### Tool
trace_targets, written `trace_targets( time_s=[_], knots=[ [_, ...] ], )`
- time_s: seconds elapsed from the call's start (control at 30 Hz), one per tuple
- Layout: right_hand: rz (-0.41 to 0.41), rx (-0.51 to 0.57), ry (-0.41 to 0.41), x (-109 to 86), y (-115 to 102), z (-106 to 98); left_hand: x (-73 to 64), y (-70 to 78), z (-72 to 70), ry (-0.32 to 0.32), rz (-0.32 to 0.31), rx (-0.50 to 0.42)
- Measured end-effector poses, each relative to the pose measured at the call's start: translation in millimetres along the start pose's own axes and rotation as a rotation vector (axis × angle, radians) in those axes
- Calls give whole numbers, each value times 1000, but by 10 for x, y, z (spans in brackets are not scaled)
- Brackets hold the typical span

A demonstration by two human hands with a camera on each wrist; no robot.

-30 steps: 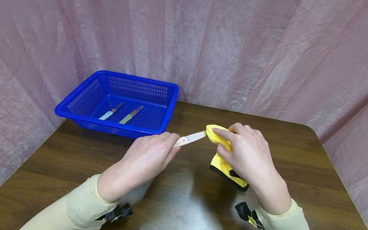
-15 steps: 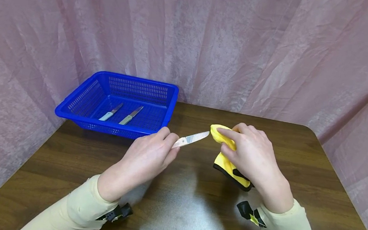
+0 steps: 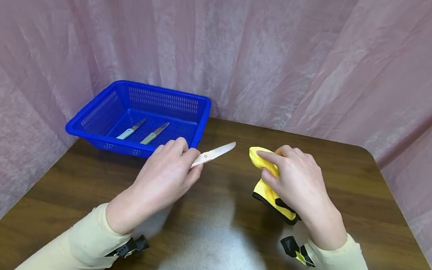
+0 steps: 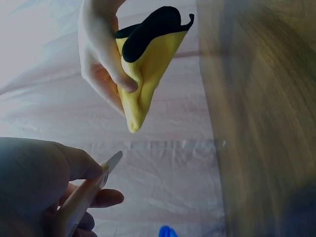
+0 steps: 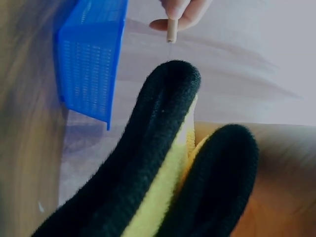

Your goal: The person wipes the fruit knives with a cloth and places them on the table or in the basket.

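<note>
In the head view my left hand grips the pale handle of a small knife, its bare blade pointing up to the right. The left wrist view shows the same knife with the fingers curled round its handle. My right hand pinches a yellow cloth with black edging, which hangs bunched below the fingers. A gap separates the blade tip from the cloth. Close up, the cloth's black edges fill much of the right wrist view and hide the right fingers there.
A blue plastic basket stands at the back left of the wooden table. Inside lie a knife with a light blue handle and one with a green handle. A pink curtain hangs behind.
The knife blade has come out of the cloth. My left hand has moved the knife left, towards the basket. The right hand with the cloth has shifted slightly right.
</note>
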State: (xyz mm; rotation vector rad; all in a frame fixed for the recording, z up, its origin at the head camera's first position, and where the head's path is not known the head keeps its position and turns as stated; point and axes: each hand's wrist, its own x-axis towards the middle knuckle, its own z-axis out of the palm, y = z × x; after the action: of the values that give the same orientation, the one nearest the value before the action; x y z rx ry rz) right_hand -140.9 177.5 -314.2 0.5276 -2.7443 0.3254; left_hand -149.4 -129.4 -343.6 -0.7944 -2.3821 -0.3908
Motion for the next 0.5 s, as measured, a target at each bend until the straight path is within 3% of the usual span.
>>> trace_targets(
  time_s=[0.27, 0.5],
  knots=[
    [-4, -1, -57, 28, 12, 27, 94, -200, -165, -92, -61, 60],
    [4, 9, -109, 29, 55, 97, 282, -427, -246, -194, -138, 76]
  ],
)
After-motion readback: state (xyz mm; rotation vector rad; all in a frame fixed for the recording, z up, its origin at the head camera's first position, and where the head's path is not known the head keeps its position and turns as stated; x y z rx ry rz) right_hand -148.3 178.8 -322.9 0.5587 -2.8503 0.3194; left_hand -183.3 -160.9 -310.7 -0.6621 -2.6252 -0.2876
